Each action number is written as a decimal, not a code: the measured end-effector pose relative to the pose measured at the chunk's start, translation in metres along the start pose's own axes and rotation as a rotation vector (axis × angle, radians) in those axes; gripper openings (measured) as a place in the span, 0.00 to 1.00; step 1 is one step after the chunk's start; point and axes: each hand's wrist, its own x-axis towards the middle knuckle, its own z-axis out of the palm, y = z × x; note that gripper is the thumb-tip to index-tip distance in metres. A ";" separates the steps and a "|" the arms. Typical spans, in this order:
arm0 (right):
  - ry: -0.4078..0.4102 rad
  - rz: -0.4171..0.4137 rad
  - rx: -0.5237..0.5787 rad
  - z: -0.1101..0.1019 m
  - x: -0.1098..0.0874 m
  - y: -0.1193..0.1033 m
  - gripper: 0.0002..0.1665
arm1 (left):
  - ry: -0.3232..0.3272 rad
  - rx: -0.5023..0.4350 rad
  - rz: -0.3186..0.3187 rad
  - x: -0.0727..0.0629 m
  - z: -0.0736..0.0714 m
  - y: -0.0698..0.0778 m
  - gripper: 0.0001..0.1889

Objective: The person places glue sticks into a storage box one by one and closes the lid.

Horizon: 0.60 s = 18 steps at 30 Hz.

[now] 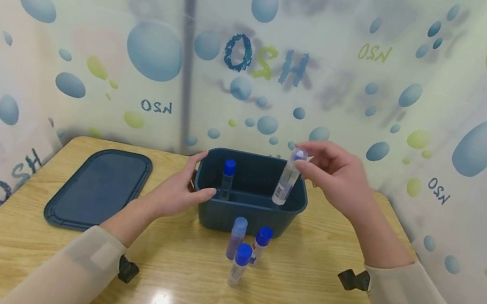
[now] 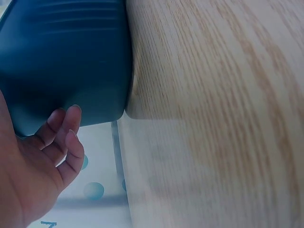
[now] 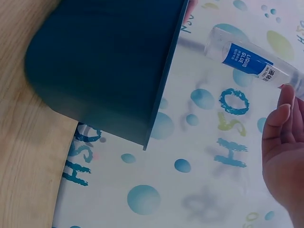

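Observation:
A dark blue plastic bin (image 1: 251, 221) stands on the table with its top uncovered. My left hand (image 1: 175, 189) grips its left end, thumb over the front rim; in the left wrist view the other fingers (image 2: 73, 156) curl beside the end wall. Above the bin's right end, my right hand (image 1: 334, 176) pinches a clear liquid glue bottle (image 1: 286, 181) near its top, the bottle tilted with its base at the opening. Its blue label (image 3: 244, 59) reads LIQUID GLUE. Inside the bin at the left, another glue bottle (image 1: 227, 179) with a blue cap stands upright.
In front of the bin stand three more glue bottles: one with a pale blue cap (image 1: 237, 238), one with a red mark (image 1: 261, 242), and one nearest me (image 1: 239, 265). A dark blue lid (image 1: 99, 191) lies at the left. A patterned curtain (image 1: 252, 104) hangs behind the table.

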 end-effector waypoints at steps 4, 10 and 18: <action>0.008 0.039 -0.008 0.004 0.013 0.011 0.19 | -0.003 0.005 0.003 0.000 -0.001 -0.001 0.54; -0.007 0.077 0.001 0.012 0.028 0.029 0.21 | -0.009 0.005 0.006 0.000 -0.001 -0.001 0.54; -0.062 0.121 -0.030 0.031 0.044 0.054 0.22 | -0.010 0.000 0.004 0.000 -0.001 -0.001 0.54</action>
